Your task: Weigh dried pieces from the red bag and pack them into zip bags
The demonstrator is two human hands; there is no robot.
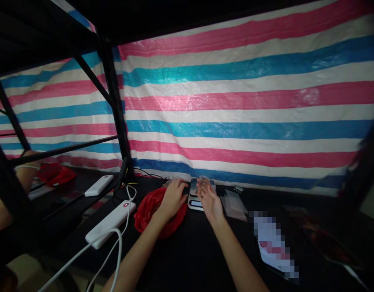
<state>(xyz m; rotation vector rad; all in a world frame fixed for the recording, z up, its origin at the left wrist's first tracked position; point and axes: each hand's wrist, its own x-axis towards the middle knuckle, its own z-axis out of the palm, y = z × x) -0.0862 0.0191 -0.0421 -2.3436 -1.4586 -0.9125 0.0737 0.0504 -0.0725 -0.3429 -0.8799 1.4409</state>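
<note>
A small clear cup is pinched by the right hand directly over the digital scale, apparently for weighing. The left hand rests loosely curled in the red bowl beside it.

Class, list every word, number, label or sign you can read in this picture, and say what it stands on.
None can be read.
Power strip: a red round mark, too small to read.
Scale: its display shows no legible digits.
Paper: blurred out.
</note>
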